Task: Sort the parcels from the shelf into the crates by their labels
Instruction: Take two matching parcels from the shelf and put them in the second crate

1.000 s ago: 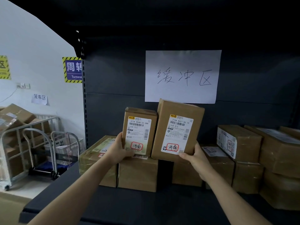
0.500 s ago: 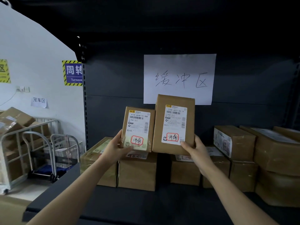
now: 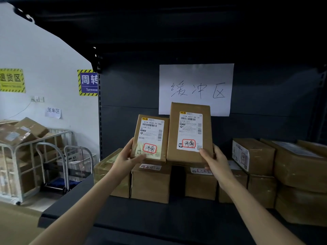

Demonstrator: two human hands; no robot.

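Reaching out over the dark shelf deck [image 3: 159, 220], two bare forearms rise from the lower edge of the view. The left hand [image 3: 125, 160] grips the lower left corner of a smaller parcel [image 3: 150, 138], thumb across its front. The right hand [image 3: 215, 163] grasps the lower right corner of a larger parcel [image 3: 190, 133], thumb on the edge of the label. Both brown cartons are held upright in the air, side by side and touching, their white shipping labels facing the camera. Each label carries a handwritten mark ringed in red, reading 济南.

Just behind and below them, a row of taped cartons [image 3: 150, 184] stands on the deck, two with similar red-ringed marks on top. More cartons [image 3: 300, 167] are stacked to the right. On the shelf's back panel hangs a white paper sign [image 3: 196, 85] with handwritten characters.

Farther off to the left, beyond the shelf, stand folded hand trolleys [image 3: 53, 165] and a roll cage [image 3: 16, 156] heaped with parcels. A yellow sign [image 3: 12, 80] and a blue sign [image 3: 88, 82] hang on the white wall.
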